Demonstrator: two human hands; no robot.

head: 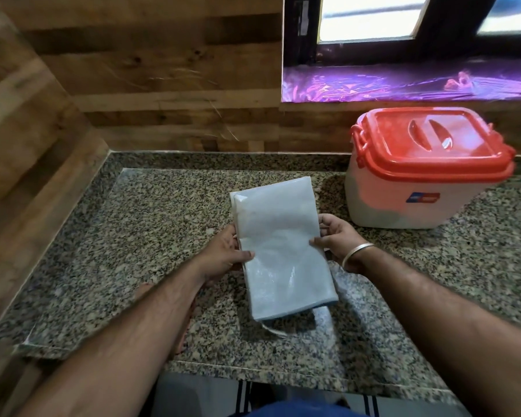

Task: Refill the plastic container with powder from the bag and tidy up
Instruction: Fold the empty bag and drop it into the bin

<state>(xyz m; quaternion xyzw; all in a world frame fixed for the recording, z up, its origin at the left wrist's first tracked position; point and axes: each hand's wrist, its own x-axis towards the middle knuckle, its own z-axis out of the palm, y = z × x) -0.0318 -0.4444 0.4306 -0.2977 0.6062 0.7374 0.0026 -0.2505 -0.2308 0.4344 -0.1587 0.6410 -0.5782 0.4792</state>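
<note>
A flat, folded whitish plastic bag (pixel 278 245) lies lengthwise on the speckled granite counter (pixel 133 236) in the middle of the view. My left hand (pixel 226 251) grips its left edge and my right hand (pixel 339 242), with a metal bangle on the wrist, grips its right edge. A strip of the bag sticks out below its near end. To the back right stands the white plastic container (pixel 403 203) with its red lid (pixel 433 139) on; pale powder shows through its wall.
Wood-panelled walls close the counter at the left and back. A dark window sill (pixel 403 82) with a purple sheen runs above the container. The counter's front edge (pixel 253 371) is near my body.
</note>
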